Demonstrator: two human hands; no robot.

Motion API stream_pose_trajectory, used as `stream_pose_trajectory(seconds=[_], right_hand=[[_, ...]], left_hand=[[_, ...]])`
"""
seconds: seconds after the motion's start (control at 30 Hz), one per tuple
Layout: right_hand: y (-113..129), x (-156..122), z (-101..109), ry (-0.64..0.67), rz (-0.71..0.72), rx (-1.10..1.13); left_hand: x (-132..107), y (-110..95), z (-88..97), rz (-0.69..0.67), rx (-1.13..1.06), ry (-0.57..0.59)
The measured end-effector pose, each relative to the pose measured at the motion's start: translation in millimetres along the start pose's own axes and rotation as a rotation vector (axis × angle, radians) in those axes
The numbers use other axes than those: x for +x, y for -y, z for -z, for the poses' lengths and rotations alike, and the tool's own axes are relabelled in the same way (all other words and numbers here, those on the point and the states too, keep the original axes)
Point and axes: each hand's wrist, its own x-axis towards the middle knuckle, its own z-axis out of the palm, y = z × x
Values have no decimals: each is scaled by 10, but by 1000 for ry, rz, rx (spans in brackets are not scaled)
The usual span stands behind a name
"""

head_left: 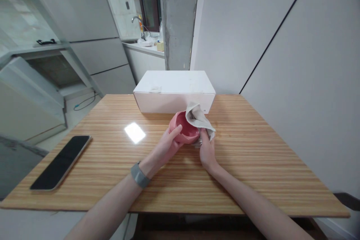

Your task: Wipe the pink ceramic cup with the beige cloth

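A pink bowl [189,129] is tilted over the middle of the table, its inside facing me and to the right. My left hand [168,145] is closed on the bowl's left side, thumb over the rim and fingers underneath. A pale grey cloth [198,117] drapes over the bowl's right rim. My right hand [207,150] grips this cloth and presses it against the right side of the bowl. Cloth and bowl hide most of the right fingers.
A long white box [174,102] stands at the back of the wood-grain table [253,165], just behind the bowl. To the left lies a black-screened phone [61,163]. A white wall panel [303,93] rises along the right side. Farther off is a sink faucet [143,30].
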Motion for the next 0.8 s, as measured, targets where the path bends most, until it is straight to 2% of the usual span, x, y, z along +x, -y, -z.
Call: stream_pose_trajectory(seconds=[0.13, 0.2, 0.3, 0.4, 0.53, 0.6, 0.7, 0.8], right_hand=[[21, 145, 70, 23, -87, 66], [-3, 225, 119, 85, -187, 125], [-57, 295, 169, 162, -291, 168], [-80, 291, 164, 173, -313, 165], [-45, 185, 84, 174, -232, 146], [-25, 109, 45, 153, -183, 93], [-13, 17, 21, 97, -114, 31], [-28, 10, 40, 30, -70, 5]], left_hand=[[11, -95, 99, 259, 59, -97], [1, -99, 151, 288, 113, -132], [-15, -59, 180, 215, 163, -141], [11, -28, 175, 160, 165, -159], [67, -46, 173, 78, 125, -292], [66, -57, 151, 29, 115, -314], [25, -58, 65, -45, 67, -233], [-30, -68, -31, -40, 42, -138]])
